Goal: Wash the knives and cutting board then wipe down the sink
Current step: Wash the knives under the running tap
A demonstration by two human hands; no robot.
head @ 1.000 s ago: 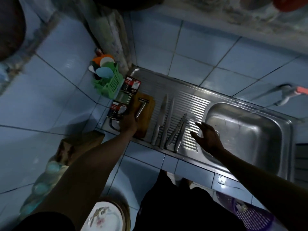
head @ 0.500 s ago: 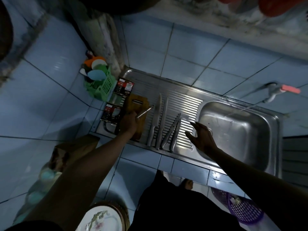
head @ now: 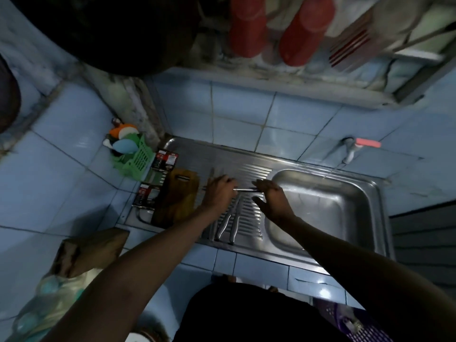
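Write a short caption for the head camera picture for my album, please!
Left hand passes a metal tool to the right hand above the sink's drainboard.

Green basket (head: 134,160) on the blue tiles at the back left corner, holding an orange, a white and a pale blue utensil; two dark packets (head: 164,161) (head: 146,196) lie just beside it, along the left edge of the steel. Two red bottles (head: 248,28) (head: 304,33) hang overhead by a wire rack (head: 404,55); wall tap (head: 351,150) with a pink handle at right. Brown bag (head: 88,250) at lower left; purple basket (head: 355,324) at lower right.
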